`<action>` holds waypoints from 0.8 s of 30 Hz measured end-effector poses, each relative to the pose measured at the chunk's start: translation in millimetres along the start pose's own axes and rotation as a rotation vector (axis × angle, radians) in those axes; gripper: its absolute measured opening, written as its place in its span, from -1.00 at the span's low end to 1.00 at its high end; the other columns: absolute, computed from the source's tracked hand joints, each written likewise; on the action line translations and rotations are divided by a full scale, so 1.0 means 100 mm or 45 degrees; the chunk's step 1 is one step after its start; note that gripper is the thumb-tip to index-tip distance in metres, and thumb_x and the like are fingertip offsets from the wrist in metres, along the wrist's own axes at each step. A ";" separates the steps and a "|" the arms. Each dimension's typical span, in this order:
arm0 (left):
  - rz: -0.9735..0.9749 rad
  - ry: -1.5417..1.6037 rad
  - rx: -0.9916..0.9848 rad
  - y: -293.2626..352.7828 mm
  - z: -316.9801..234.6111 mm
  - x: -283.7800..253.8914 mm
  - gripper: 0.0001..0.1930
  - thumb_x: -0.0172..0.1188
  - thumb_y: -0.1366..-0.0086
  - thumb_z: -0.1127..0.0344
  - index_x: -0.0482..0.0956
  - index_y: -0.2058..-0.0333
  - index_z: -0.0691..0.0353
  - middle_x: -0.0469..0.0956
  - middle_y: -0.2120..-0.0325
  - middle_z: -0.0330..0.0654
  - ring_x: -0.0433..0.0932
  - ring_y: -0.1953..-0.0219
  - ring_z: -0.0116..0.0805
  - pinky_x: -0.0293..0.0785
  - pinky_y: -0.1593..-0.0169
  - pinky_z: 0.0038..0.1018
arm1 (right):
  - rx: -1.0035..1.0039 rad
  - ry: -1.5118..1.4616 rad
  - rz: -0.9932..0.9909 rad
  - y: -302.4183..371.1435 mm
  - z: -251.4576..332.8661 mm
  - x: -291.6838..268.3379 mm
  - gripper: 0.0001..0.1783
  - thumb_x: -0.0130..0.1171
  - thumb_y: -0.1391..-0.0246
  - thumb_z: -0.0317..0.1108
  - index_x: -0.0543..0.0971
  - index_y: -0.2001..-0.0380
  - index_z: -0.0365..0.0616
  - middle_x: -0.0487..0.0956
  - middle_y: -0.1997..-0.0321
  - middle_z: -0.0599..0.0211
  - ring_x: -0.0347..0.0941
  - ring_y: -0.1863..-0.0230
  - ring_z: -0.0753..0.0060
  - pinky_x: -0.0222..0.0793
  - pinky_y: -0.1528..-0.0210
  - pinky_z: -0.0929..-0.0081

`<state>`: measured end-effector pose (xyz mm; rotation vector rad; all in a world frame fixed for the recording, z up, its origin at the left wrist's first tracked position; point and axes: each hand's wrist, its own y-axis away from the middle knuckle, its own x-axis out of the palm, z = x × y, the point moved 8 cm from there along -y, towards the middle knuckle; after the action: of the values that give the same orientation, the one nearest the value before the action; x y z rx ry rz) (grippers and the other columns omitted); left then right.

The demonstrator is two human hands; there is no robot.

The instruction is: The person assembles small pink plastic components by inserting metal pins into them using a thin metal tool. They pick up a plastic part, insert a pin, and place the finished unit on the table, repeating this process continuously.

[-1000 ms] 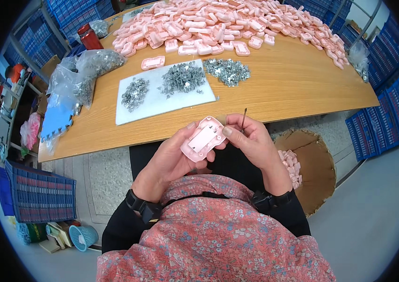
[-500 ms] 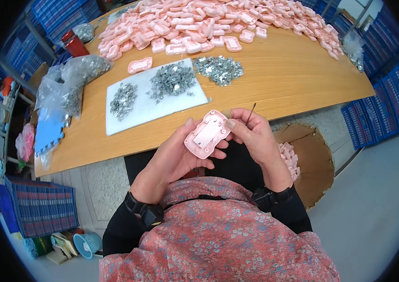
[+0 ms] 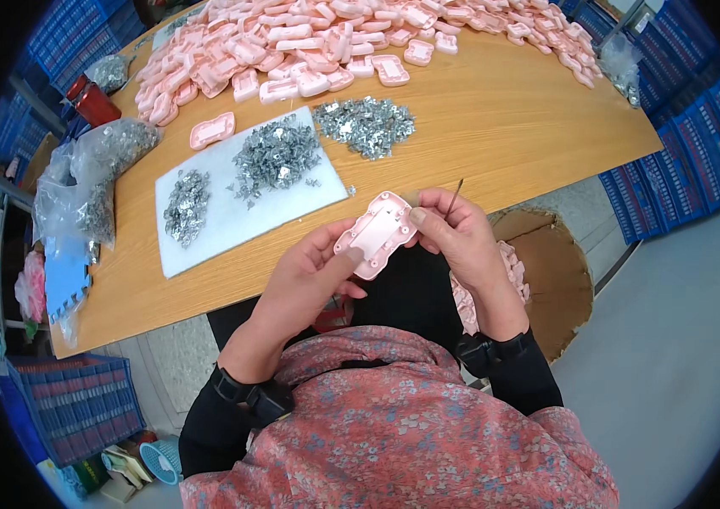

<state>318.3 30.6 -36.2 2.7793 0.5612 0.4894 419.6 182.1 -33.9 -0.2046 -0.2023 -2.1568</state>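
One pink plastic shell point(image 3: 383, 227) is held at the centre of the frame, its hollow, ribbed inside turned up. It is gripped by the left hand point(image 3: 305, 278), with the thumb laid over its inner face. Its right edge is pinched by the right hand point(image 3: 455, 239), in whose closed fingers one thin dark tool point(image 3: 456, 195) is also held, its tip pointed upward. One black device is worn on each wrist, two in all.

At left of centre, one white board point(image 3: 237, 225) is laid on the wooden tabletop point(image 3: 495, 127). Two heaps of small metal pieces point(image 3: 277, 155) are carried on it; a third heap is placed just beside its upper right corner. One single shell point(image 3: 212, 131) is set at the board's upper edge. Across the top of the frame, one large pile of pink shells point(image 3: 292, 51) is spread, too many to be counted. One red jar point(image 3: 94, 103) is seen at upper left, and one cardboard container point(image 3: 559, 284) at lower right, partly filled with pink pieces.
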 end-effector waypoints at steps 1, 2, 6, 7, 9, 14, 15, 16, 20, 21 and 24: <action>-0.021 -0.065 -0.010 0.00 -0.01 0.00 -0.56 0.09 -0.41 0.37 0.32 -0.22 0.34 0.57 0.12 -0.20 0.56 0.23 -0.55 0.57 0.19 -0.58 | -0.001 0.008 0.005 -0.01 -0.01 0.01 -0.75 0.18 -0.24 -0.40 0.51 0.10 -0.35 0.60 0.26 0.35 0.50 0.31 0.64 0.47 0.23 0.64; -0.033 -0.092 -0.005 -0.02 -0.02 -0.01 -0.57 0.10 -0.41 0.38 0.34 -0.20 0.35 0.57 0.14 -0.22 0.55 0.25 -0.57 0.56 0.20 -0.59 | -0.002 0.015 0.009 -0.01 -0.02 0.00 -0.76 0.18 -0.24 -0.41 0.51 0.10 -0.35 0.60 0.26 0.35 0.50 0.31 0.64 0.47 0.22 0.63; -0.032 -0.181 0.019 -0.07 -0.01 -0.04 -0.59 0.11 -0.40 0.39 0.38 -0.17 0.37 0.59 0.18 -0.25 0.54 0.27 -0.61 0.54 0.22 -0.62 | -0.115 0.044 0.039 0.06 0.00 0.02 -0.79 0.19 -0.23 -0.43 0.51 0.14 -0.34 0.59 0.27 0.35 0.50 0.31 0.64 0.47 0.21 0.63; -0.025 -0.197 0.021 -0.10 -0.02 -0.04 -0.60 0.11 -0.40 0.39 0.39 -0.17 0.37 0.59 0.18 -0.24 0.54 0.27 -0.61 0.53 0.22 -0.63 | -0.110 0.021 0.021 0.06 -0.01 0.00 -0.80 0.19 -0.23 -0.43 0.51 0.15 -0.34 0.59 0.28 0.36 0.50 0.31 0.64 0.47 0.21 0.63; -0.016 -0.241 0.023 -0.12 -0.04 0.00 -0.58 0.13 -0.39 0.32 0.38 -0.18 0.30 0.60 0.26 -0.29 0.56 0.35 -0.63 0.51 0.42 -0.68 | -0.101 -0.025 -0.018 0.07 -0.02 -0.03 -0.80 0.20 -0.23 -0.43 0.51 0.16 -0.34 0.58 0.28 0.36 0.50 0.32 0.64 0.46 0.22 0.63; 0.097 -0.212 0.075 -0.21 -0.01 0.17 -0.54 0.13 -0.40 0.31 0.34 -0.22 0.30 0.61 0.20 -0.23 0.58 0.26 -0.57 0.55 0.24 -0.62 | -0.065 -0.051 -0.070 0.13 -0.02 -0.31 -0.80 0.20 -0.23 -0.41 0.51 0.16 -0.33 0.59 0.29 0.37 0.50 0.33 0.63 0.46 0.23 0.63; 0.085 -0.215 0.048 -0.20 -0.04 0.19 -0.53 0.13 -0.40 0.32 0.32 -0.23 0.34 0.60 0.15 -0.20 0.57 0.20 -0.55 0.54 0.16 -0.60 | -0.056 -0.056 -0.081 0.16 -0.03 -0.38 -0.79 0.20 -0.23 -0.41 0.51 0.16 -0.33 0.59 0.29 0.38 0.50 0.33 0.63 0.46 0.24 0.63; 0.074 -0.219 0.021 -0.19 -0.04 0.19 -0.52 0.13 -0.41 0.34 0.31 -0.24 0.37 0.59 0.11 -0.17 0.57 0.14 -0.54 0.53 0.09 -0.57 | -0.054 -0.055 -0.110 0.20 -0.04 -0.46 -0.79 0.20 -0.23 -0.41 0.51 0.16 -0.33 0.59 0.29 0.38 0.50 0.33 0.63 0.46 0.23 0.63; -0.037 -0.252 0.102 -0.14 -0.13 0.01 -0.55 0.08 -0.44 0.30 0.32 -0.23 0.36 0.60 0.13 -0.13 0.58 0.13 -0.47 0.53 0.04 -0.52 | -0.022 0.154 -0.218 0.44 -0.01 -0.82 -0.76 0.20 -0.22 -0.37 0.54 0.13 -0.30 0.59 0.29 0.41 0.51 0.32 0.64 0.46 0.23 0.64; -0.019 -0.287 0.115 -0.13 -0.13 0.01 -0.56 0.07 -0.44 0.29 0.34 -0.21 0.35 0.60 0.15 -0.14 0.59 0.14 -0.46 0.54 0.04 -0.51 | -0.006 0.257 -0.236 0.52 0.02 -0.93 -0.75 0.20 -0.22 -0.36 0.54 0.12 -0.29 0.59 0.29 0.42 0.51 0.31 0.64 0.46 0.22 0.65; -0.093 -0.368 0.186 0.02 -0.34 -0.19 -0.63 0.04 -0.45 0.30 0.42 -0.16 0.33 0.61 0.21 -0.17 0.59 0.18 -0.45 0.55 0.06 -0.48 | 0.056 0.519 -0.377 0.85 0.09 -1.45 -0.76 0.17 -0.20 -0.36 0.61 0.13 -0.27 0.59 0.27 0.47 0.46 0.29 0.70 0.39 0.25 0.69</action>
<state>289.8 26.8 -9.9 2.8805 0.6484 0.0286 571.1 252.9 -51.5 0.3090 -0.0453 -2.4287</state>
